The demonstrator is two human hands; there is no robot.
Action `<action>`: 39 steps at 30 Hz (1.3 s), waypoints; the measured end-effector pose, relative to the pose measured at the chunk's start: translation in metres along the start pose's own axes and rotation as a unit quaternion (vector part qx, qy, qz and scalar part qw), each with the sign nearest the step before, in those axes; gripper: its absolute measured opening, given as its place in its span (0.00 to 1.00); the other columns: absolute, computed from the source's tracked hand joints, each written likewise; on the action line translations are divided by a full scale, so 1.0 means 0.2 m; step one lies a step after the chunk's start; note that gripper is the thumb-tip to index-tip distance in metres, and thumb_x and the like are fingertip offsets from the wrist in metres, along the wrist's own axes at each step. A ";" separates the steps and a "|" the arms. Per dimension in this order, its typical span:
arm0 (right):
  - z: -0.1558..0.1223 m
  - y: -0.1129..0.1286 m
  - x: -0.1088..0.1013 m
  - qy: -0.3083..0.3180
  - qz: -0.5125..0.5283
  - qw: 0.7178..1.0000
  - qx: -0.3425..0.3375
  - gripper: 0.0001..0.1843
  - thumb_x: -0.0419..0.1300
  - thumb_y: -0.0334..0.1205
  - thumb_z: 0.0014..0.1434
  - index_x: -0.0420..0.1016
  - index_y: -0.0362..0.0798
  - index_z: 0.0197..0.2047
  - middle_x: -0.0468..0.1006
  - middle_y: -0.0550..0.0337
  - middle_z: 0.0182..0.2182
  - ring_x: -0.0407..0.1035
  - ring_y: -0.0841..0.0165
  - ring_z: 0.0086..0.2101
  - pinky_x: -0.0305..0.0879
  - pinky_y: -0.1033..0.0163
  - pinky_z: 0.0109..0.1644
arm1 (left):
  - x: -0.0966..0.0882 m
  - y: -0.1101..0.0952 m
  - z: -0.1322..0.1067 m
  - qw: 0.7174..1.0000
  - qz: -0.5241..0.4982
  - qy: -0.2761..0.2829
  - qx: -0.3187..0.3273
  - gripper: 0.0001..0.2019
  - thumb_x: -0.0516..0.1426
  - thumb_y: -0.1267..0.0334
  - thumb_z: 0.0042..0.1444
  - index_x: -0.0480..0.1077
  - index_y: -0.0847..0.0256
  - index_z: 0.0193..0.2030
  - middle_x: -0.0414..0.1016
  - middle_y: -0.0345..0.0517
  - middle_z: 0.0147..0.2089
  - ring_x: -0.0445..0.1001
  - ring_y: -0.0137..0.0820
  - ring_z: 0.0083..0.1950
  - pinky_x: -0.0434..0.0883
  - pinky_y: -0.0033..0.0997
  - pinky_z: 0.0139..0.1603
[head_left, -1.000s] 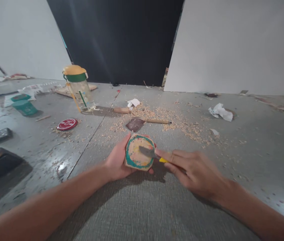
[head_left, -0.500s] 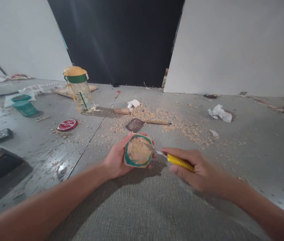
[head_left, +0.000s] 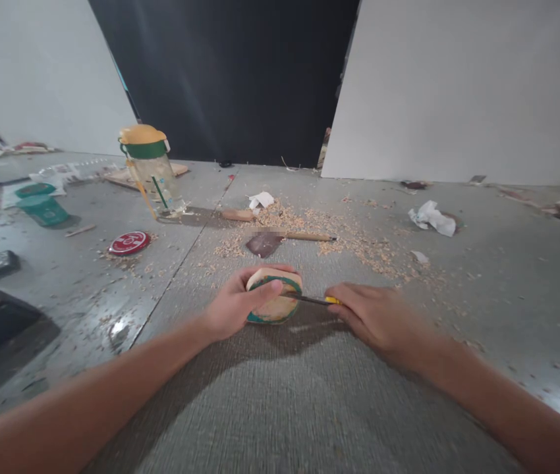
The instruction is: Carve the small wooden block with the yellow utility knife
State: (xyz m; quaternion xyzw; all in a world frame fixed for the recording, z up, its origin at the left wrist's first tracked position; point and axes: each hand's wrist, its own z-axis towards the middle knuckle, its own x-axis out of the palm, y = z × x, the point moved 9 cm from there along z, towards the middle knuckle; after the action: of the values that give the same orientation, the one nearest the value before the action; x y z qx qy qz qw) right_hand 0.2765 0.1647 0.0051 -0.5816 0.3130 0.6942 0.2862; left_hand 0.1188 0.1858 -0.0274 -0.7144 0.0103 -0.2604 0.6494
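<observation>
Low over the floor, my left hand [head_left: 233, 304] is closed around a small rounded wooden block [head_left: 275, 311] with a teal painted ring and a scraped pale face. Its thumb lies across that face. My right hand [head_left: 373, 316] grips a yellow-handled knife [head_left: 315, 300], most of the handle being covered by the fingers. The thin blade points left, and its end lies against the block's face close to my left thumb. Just beyond the block is a dark brown flat piece [head_left: 264, 245], with a pencil-like wooden stick [head_left: 308, 236] beside it.
Wood shavings [head_left: 304, 217] are scattered on the grey floor ahead. A clear bottle [head_left: 154, 174] with a yellow lid stands back left, near a red round lid [head_left: 130, 243] and a teal container [head_left: 45, 209]. Crumpled tissue [head_left: 432, 217] lies at right. Panels stand behind.
The block has tilted, so its pale edge shows at the top. My left thumb has come across its face. My right hand has turned and moved slightly left, covering more of the yellow handle.
</observation>
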 end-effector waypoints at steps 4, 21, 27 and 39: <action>0.00 0.02 0.02 -0.009 -0.043 0.999 -0.009 0.18 0.42 0.45 0.71 0.66 0.49 0.35 0.71 0.62 0.25 0.66 0.69 0.24 0.46 0.64 0.28 | -0.02 -0.05 -0.01 0.995 0.084 -0.033 0.041 0.15 0.64 0.54 0.53 0.80 0.61 0.42 0.81 0.49 0.41 0.78 0.33 0.38 0.73 0.26 0.38; 0.02 0.02 0.01 -0.004 -0.041 0.999 0.011 0.16 0.44 0.43 0.69 0.66 0.49 0.33 0.71 0.62 0.23 0.62 0.70 0.22 0.39 0.62 0.28 | -0.01 -0.05 -0.02 0.997 0.068 -0.040 0.027 0.14 0.64 0.54 0.51 0.80 0.61 0.40 0.81 0.48 0.37 0.77 0.33 0.34 0.72 0.26 0.34; 0.02 0.03 0.00 0.005 -0.027 0.999 0.034 0.17 0.42 0.44 0.70 0.64 0.49 0.33 0.72 0.61 0.25 0.64 0.69 0.24 0.41 0.62 0.28 | -0.01 -0.03 -0.02 0.997 0.060 -0.030 0.028 0.20 0.63 0.48 0.51 0.79 0.62 0.42 0.81 0.51 0.38 0.78 0.36 0.35 0.73 0.31 0.36; 0.05 0.14 0.06 0.040 -0.073 0.997 -0.005 0.15 0.47 0.41 0.68 0.73 0.49 0.36 0.79 0.58 0.30 0.71 0.65 0.29 0.47 0.61 0.29 | 0.09 -0.04 -0.03 0.995 0.075 0.041 0.048 0.23 0.56 0.44 0.58 0.79 0.61 0.46 0.81 0.51 0.44 0.78 0.40 0.46 0.72 0.34 0.48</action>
State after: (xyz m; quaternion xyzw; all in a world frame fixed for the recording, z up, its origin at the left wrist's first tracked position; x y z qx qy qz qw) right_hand 0.2462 0.1545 -0.0032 -0.6313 0.2776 0.6494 0.3204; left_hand 0.1282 0.1748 -0.0136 -0.6681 0.0784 -0.2403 0.6998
